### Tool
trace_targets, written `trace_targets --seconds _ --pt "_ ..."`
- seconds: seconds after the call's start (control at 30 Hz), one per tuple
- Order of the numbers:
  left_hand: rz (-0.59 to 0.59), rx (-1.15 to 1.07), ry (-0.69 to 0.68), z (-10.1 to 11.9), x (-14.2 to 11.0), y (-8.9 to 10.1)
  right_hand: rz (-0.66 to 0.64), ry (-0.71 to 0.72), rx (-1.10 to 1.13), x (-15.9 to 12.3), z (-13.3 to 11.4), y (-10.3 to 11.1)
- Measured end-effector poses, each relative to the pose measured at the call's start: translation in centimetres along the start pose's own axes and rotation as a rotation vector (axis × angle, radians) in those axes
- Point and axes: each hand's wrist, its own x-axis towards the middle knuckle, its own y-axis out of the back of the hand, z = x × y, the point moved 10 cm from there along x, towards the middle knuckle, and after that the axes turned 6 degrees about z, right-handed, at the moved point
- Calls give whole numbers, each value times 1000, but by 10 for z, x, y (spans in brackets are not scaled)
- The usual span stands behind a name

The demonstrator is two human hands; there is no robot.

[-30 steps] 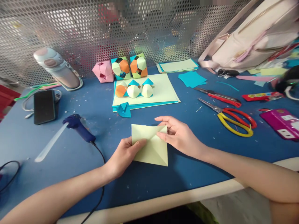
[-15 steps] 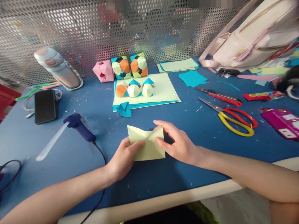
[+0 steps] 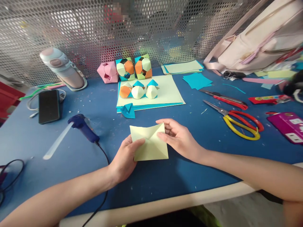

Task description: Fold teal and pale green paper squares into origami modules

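Observation:
A pale yellow sheet of paper (image 3: 152, 148) with diagonal creases is held up above the blue table, its top edge dipping in the middle. My left hand (image 3: 126, 156) grips its left side, thumb on the front face and fingers behind. At the upper right corner, my right hand (image 3: 181, 137) pinches the sheet between thumb and fingers. Beyond the hands, a folded blue paper piece (image 3: 128, 111) lies at the front of a stack of paper (image 3: 168, 91), which carries small folded paper shapes (image 3: 137, 90) in orange, cream and blue.
A blue glue gun (image 3: 82, 127) with a cord lies left, near a phone (image 3: 49, 106) and bottle (image 3: 62, 67). Scissors (image 3: 236, 121), a utility knife (image 3: 224, 98) and blue paper squares (image 3: 197, 81) lie right. Paper polyhedra (image 3: 125, 68) stand before a perforated metal screen (image 3: 94, 34).
My right thumb and fingers have closed onto the sheet's upper right corner. The paper's top edge looks flatter than before. The view has shifted slightly.

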Motion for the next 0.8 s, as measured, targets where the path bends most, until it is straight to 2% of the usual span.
trace_targets --seconds 0.27,0.5,0.67,0.8 --pt "5 26 -26 1 1 2 -10 -1 -39 3 -2 -1" --pt "-56 147 -62 2 -1 -1 41 -43 -69 2 3 3" --pt "-124 262 -156 11 -2 -3 21 -175 161 3 16 1" --pt "-155 239 -159 15 -4 -4 12 -280 354 2 25 -3"
